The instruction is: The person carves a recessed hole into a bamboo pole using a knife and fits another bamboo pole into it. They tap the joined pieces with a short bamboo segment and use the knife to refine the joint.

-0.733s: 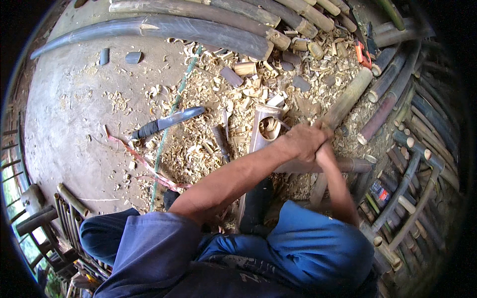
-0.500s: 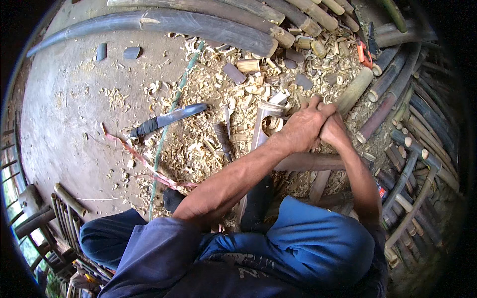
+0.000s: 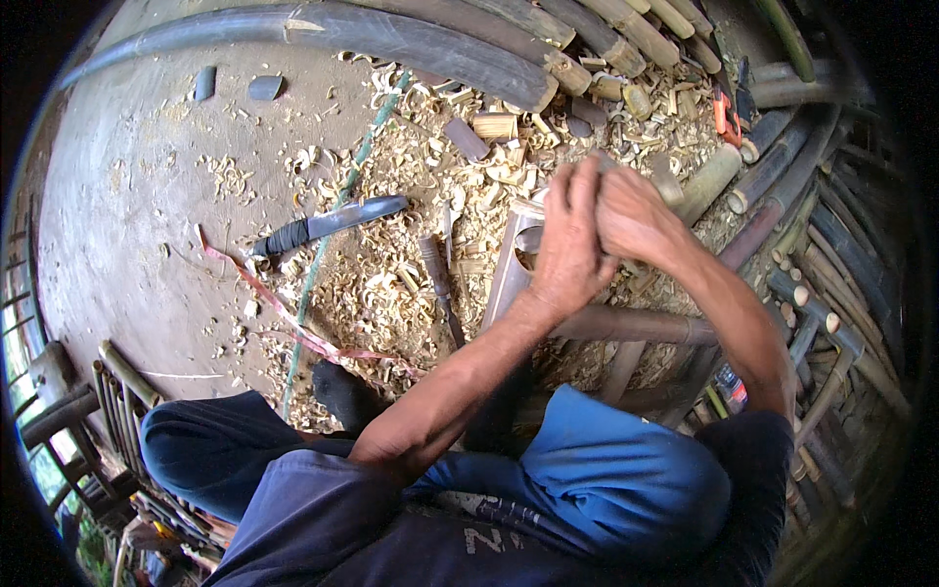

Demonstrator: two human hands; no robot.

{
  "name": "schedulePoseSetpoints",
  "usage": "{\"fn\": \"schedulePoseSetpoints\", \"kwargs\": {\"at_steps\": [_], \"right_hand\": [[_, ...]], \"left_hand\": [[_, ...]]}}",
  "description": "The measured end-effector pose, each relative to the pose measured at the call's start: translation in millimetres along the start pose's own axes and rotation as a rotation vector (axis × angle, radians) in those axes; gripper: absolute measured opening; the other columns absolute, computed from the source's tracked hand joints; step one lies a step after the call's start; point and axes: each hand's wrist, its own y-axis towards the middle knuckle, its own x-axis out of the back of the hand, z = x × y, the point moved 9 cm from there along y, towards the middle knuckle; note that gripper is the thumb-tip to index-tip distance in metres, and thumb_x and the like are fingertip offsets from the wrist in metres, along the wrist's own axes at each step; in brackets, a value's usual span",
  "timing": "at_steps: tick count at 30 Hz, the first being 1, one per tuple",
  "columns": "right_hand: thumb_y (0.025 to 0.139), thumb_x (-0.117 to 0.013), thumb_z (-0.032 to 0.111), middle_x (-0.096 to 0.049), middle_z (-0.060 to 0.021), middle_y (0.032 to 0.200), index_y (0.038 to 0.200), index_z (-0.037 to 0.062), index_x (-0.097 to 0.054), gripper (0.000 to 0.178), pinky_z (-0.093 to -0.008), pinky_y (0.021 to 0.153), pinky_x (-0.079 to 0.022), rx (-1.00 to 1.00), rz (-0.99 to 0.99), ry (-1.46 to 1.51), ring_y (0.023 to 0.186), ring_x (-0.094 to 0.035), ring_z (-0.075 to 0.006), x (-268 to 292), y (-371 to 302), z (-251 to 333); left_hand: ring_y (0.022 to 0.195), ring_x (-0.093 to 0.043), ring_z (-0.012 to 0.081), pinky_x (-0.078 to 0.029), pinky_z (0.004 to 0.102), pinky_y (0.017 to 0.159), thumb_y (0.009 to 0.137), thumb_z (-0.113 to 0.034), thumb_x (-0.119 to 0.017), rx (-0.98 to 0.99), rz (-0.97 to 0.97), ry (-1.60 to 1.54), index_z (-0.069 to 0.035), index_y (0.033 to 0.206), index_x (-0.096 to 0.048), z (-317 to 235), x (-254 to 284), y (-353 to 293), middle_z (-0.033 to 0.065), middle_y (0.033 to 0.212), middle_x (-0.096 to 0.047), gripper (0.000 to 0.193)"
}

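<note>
My left hand (image 3: 569,240) and my right hand (image 3: 636,215) are closed and pressed together over the bamboo work, at the middle right. Motion blurs them, and whatever they grip is hidden by the fingers. Close to my left hand is a bamboo piece (image 3: 504,279) with a cut hole. A horizontal bamboo pole (image 3: 641,324) runs below both hands. To the left, among curled shavings (image 3: 381,284), lies a chisel-like tool (image 3: 437,274) with a dark handle. Farther left rests a knife (image 3: 357,216), its handle wrapped in black.
Thick bamboo poles (image 3: 430,44) lie across the far side, and more bamboo poles (image 3: 773,166) are stacked at the right. An orange-handled tool (image 3: 725,117) sits at the far right. A green cord (image 3: 337,210) and pink ribbon (image 3: 264,293) cross the floor at the left.
Both hands have shifted slightly away from me and to the left. My right hand has turned, its forearm swinging outward to the right, and the view has shifted a little.
</note>
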Motion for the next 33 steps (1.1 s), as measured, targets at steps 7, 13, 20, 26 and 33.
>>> {"fn": "schedulePoseSetpoints", "kwargs": {"at_steps": [7,13,20,26,33], "right_hand": [[0.074,-0.076,0.022,-0.068,-0.0204,0.096,0.105,0.0022,-0.063,0.039,-0.0489,0.085,-0.053,-0.134,0.245,0.494,0.096,-0.065,-0.0394,-50.4,-59.5,-13.1],[0.092,-0.066,0.027,-0.057,-0.0146,0.136,0.143,0.0099,-0.045,0.058,-0.0402,0.101,-0.050,-0.670,0.473,1.173,0.126,-0.056,-0.0283,-118.1,-109.8,17.3],[0.096,-0.058,0.024,-0.053,-0.0159,0.141,0.149,0.0110,-0.039,0.057,-0.0369,0.106,-0.046,-0.639,0.251,1.194,0.131,-0.052,-0.0262,-144.5,-110.6,62.2],[0.087,-0.069,0.019,-0.054,-0.0229,0.139,0.144,0.0064,-0.045,0.063,-0.0404,0.107,-0.045,-0.249,0.829,0.454,0.129,-0.054,-0.0280,-67.4,-61.6,9.0],[0.084,-0.074,0.031,-0.053,-0.0198,0.140,0.150,0.0090,-0.040,0.077,-0.0383,0.111,-0.041,-0.688,0.542,1.277,0.131,-0.049,-0.0272,-134.8,-107.9,42.2]], "left_hand": [[0.119,-0.048,0.0560,-0.050,0.0540,0.099,0.059,0.005,-0.082,0.219,0.364,0.252,-0.016,0.158,-0.012,-1.0,-58.4,-31.4,0.0393,0.152,-0.018,0.123],[0.116,-0.059,0.0498,-0.056,0.0488,0.093,0.056,-0.004,-0.085,0.181,0.675,0.405,-0.020,0.158,-0.021,5.2,-76.3,-52.6,0.0377,0.150,-0.031,0.121],[0.121,-0.059,0.0423,-0.050,0.0458,0.102,0.058,-0.009,-0.079,0.187,1.287,0.234,-0.012,0.146,-0.045,5.6,-72.4,-61.2,0.0294,0.140,-0.050,0.095],[0.111,-0.057,0.0550,-0.052,0.0513,0.097,0.058,0.001,-0.078,0.186,0.381,0.217,-0.007,0.155,-0.016,2.4,-53.6,-37.1,0.0373,0.146,-0.030,0.116],[0.115,-0.062,0.0474,-0.052,0.0477,0.099,0.058,-0.012,-0.079,0.240,0.761,0.311,-0.015,0.160,-0.014,13.9,-65.3,-51.8,0.0393,0.141,-0.045,0.121]]}}
